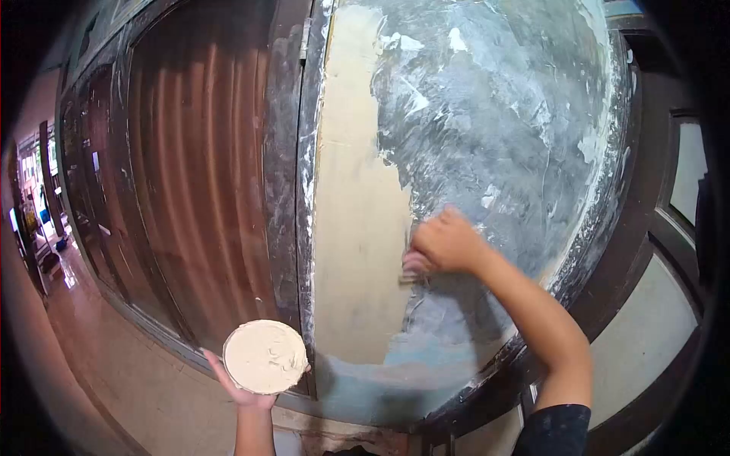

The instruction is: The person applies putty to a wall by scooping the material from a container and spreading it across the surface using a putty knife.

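Note:
Low at the left, my left hand supports a round tub filled with cream putty, its fingers wrapped around the side and underneath. My right hand is closed at the wall panel, gripping what looks like a putty knife; only a thin edge of it shows below the fingers. That edge lies at the border between a smooth cream coat of putty on the panel's left side and the rough grey-blue wall surface with white patches.
Left of the panel stands a dark wooden frame with glass and a brown curtain behind it. Dark woodwork with pale panels borders the right. A tiled floor runs along the left towards a bright opening.

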The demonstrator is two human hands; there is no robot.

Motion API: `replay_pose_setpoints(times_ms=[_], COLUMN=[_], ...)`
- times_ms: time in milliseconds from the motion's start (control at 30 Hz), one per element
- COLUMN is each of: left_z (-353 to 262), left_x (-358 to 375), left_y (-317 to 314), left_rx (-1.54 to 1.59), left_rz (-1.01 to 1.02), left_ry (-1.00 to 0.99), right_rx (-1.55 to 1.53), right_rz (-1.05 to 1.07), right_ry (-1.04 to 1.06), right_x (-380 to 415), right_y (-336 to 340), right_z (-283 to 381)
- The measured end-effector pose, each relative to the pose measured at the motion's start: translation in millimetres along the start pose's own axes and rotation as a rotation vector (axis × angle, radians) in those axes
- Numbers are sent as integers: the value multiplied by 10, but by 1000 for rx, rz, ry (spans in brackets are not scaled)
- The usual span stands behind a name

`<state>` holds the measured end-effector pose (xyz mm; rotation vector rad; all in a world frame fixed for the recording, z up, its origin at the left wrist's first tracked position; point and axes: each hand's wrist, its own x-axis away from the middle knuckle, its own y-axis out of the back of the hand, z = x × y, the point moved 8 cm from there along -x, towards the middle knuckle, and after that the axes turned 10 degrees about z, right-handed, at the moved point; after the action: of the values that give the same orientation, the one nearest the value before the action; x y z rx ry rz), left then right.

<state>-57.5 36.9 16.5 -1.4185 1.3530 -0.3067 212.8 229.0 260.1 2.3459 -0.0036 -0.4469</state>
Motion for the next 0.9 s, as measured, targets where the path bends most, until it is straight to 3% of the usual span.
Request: replay_pose_setpoints(times_ms=[33,100,167,233,267,333,367,400,433,467,500,567,600,667,700,767,833,900], left_z=[5,3,35,99,127,149,153,142,147,156,161,159,183,213,205,167,149,156], left_x=[29,35,-12,-52,-46,-66,-12,-26,-24,-21,-3,-28,-53,-45,-47,-79,-60,-30], left_y=[-16,69,-79,-82,-108,-200,-55,-48,-51,-44,-34,-43,-59,-97,-153,-257,-379,-274], left_rx=[-6,-20,22,3,4,98,479,309,138,141,124,106,116,128,134,233,136,194], left_rz=[12,1,30,25,24,21,-287,-177,-69,-70,-85,-90,-83,-84,-63,74,165,142], left_ry=[10,-4,36,55,58,38,-16,-5,5,6,12,13,27,51,53,29,32,37], right_rx=[112,100,147,80,80,-196,-110,-53,-50,56,52,138,272,237,108,88,33,-29], right_rz=[61,80,-421,-648,-645,-547,-480,-180,-124,30,33,-70,-234,-563,-625,-603,-309,121], right_ry=[149,1,-306,-791,-792,-743,-447,-225,8,124,123,28,-120,-635,-827,-685,-150,152], right_x=[54,8,-54,133,144,154,93,38,117,197,190,74,-64,-19,98,157,83,175], right_y=[-127,-159,658,1126,1109,917,719,407,15,-247,-287,-183,199,943,1120,928,387,-182], right_z=[271,-16,-606,-1079,-1037,-929,-652,-295,17,288,267,-26,-292,-931,-1083,-985,-331,372])
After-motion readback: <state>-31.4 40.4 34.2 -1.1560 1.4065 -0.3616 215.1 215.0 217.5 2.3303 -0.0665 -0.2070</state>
